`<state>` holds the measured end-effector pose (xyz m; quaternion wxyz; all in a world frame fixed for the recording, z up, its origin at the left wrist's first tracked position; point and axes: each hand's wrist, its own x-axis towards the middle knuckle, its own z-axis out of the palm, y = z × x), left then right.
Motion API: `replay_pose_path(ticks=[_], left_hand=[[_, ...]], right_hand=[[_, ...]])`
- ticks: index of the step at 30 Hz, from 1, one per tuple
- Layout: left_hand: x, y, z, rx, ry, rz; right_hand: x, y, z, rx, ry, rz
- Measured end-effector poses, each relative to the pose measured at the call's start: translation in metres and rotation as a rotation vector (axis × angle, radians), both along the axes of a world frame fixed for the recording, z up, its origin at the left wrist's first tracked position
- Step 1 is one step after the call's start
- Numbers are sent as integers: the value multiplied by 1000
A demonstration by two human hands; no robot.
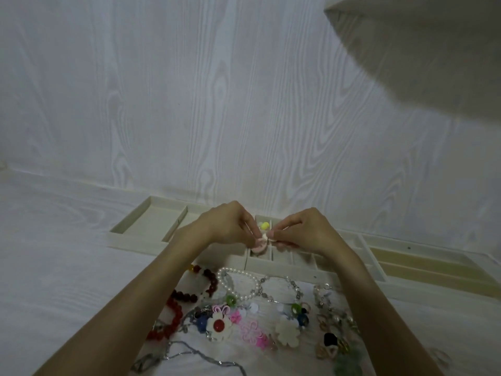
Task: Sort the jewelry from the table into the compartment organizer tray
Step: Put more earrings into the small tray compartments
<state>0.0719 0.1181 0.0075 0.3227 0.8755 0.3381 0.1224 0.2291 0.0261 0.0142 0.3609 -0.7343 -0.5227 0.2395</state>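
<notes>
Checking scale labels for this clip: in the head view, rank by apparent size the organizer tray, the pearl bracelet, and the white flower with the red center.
1. Organizer tray, largest by far.
2. Pearl bracelet.
3. White flower with the red center, smallest, though it lies nearer the camera, so the gap is unsure.

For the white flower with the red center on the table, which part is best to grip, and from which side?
Pinch the white flower by its near petals, coming from the table's front edge. It lies flat, face up, and chains and pink charms crowd its other sides.

Dim, flat indoor light, soft focus throughout, wide-angle bending at edges, blurred pale shape top right
</notes>
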Motion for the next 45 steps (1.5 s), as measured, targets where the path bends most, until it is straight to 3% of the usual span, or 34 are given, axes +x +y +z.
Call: replay_pose_path(ticks=[13,19,31,36,40,45], left_hand=[[13,-13,-4,268,230,32],[13,-9,-5,233,206,145],[-5,0,14,137,123,178],[-1,-4,14,145,165,92],[1,-14,19,146,306,-91],[2,-19,20,115,434,-162]], right_hand=[[3,3,-12,-43,-50,94],[1,6,-15,-19,-51,108],[-7,10,-17,-4,-388,62],[-10,11,-17,-17,-445,52],[-8,9,-13,-54,-443,91],[-2,3,-2,-109,-401,143]])
